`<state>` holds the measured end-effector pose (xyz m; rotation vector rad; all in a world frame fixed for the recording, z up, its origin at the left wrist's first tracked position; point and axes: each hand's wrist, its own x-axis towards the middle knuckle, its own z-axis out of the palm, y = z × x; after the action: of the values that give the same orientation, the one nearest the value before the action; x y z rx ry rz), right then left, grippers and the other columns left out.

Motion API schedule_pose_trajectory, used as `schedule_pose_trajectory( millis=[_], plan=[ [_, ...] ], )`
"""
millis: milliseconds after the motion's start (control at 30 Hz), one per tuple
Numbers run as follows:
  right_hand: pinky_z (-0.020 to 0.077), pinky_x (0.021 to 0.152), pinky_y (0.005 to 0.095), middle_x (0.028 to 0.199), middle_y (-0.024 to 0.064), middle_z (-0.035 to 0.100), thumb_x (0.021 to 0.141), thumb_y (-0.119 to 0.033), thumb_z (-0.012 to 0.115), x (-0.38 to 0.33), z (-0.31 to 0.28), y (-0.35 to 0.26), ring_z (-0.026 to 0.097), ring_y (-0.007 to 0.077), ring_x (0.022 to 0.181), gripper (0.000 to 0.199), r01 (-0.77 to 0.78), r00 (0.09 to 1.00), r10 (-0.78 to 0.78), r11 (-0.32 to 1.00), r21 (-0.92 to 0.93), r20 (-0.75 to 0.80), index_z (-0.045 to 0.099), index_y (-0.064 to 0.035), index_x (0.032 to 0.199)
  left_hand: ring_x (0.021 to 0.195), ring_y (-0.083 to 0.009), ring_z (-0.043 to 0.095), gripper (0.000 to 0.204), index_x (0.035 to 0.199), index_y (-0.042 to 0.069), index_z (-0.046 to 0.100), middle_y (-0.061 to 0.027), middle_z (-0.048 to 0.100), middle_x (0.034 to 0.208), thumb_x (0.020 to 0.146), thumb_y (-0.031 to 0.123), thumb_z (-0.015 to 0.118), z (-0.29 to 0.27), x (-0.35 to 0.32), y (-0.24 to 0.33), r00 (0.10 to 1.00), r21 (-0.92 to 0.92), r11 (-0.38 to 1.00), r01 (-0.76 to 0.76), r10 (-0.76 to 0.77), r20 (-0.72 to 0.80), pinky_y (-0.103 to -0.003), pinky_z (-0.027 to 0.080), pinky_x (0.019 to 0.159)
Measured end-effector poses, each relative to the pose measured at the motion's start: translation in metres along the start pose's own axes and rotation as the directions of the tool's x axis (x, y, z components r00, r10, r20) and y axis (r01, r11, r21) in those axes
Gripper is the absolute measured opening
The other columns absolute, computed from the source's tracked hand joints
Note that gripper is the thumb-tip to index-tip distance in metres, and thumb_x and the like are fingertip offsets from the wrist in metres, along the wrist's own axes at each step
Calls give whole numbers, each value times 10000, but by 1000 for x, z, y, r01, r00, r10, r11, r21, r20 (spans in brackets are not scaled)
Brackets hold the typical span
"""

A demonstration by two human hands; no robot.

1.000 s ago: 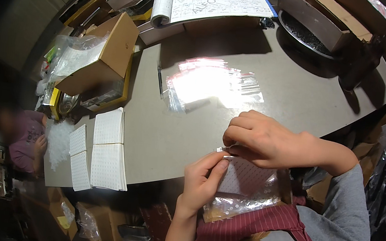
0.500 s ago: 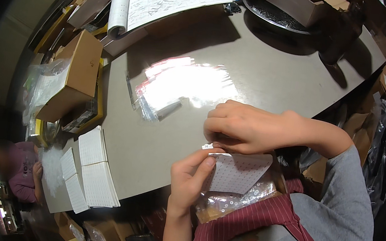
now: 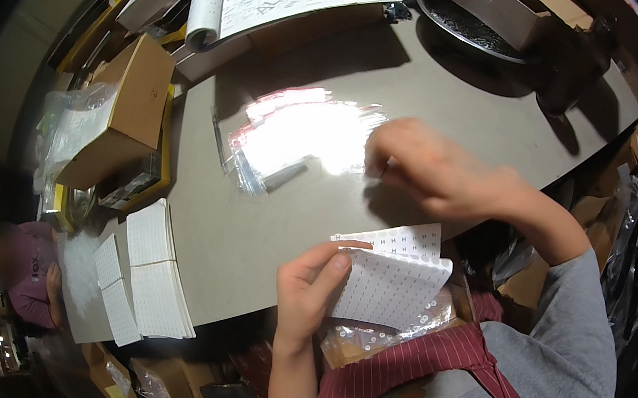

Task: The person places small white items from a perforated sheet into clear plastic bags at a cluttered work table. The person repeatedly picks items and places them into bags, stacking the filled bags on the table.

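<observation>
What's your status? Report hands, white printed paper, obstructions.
Left hand pinching white printed paper near its upper-left corner. Right hand apart from paper, blurred; grip unclear. No obstruction visible between them.

Open brown cardboard box (image 3: 142, 91) at left; round metal-rimmed pan (image 3: 469, 46) far right.

Right hand (image 3: 429, 169) is blurry, can't tell if it's pinching anything. Glare kinda eats the zip bags (image 3: 303, 136). Printed sheet (image 3: 392, 289) hides part of the clear bag (image 3: 366, 339). Paper pad (image 3: 300, 7) by the desk (image 3: 235, 252)'s far edge gets cropped.
</observation>
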<state>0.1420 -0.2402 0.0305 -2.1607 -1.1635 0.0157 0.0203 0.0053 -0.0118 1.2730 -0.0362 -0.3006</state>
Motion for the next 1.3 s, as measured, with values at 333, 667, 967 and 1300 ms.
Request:
schedule_pose_trajectory(
  millis=[333, 667, 967, 1300],
  plan=[
    [452, 1049, 478, 1321, 230, 618, 918, -43, 623, -27, -18, -24, 604, 412, 1171, 138, -248, 872, 318, 942, -225, 372, 573, 8, 1035, 939, -124, 654, 234, 1151, -72, 724, -85, 737, 1017, 1016, 53, 579, -4, -2, -5, 996, 98, 993, -68, 62, 61, -263, 513, 843],
    [309, 1161, 559, 1399, 222, 507, 872, -69, 652, -1, 18, 43, 349, 441, 1428, 272, 2, 995, 43, 892, -452, 89, 580, 30, 1115, 915, -145, 673, 217, 1135, -44, 732, -109, 749, 1007, 1002, 63, 597, -3, -1, -5, 997, 199, 980, -5, -9, 71, -274, 523, 815],
    [390, 1031, 445, 1127, 109, 623, 933, -275, 696, 16, 8, -8, 536, 327, 1123, 256, -44, 980, 44, 999, -4, 193, 621, -61, 1053, 893, -211, 701, 195, 1104, -31, 733, -150, 747, 1016, 970, 55, 621, -7, 1, -10, 993, 241, 968, -67, 41, 109, -307, 534, 815],
    [383, 1010, 452, 1035, 126, 579, 784, -209, 739, 20, 30, -33, 535, 320, 1050, 329, 235, 950, -207, 967, -98, 234, 584, -51, 1026, 848, -217, 674, 165, 1075, -49, 708, -154, 720, 975, 961, 53, 647, -17, 2, -10, 980, 319, 935, -154, 104, 169, -311, 523, 781]
  ],
)
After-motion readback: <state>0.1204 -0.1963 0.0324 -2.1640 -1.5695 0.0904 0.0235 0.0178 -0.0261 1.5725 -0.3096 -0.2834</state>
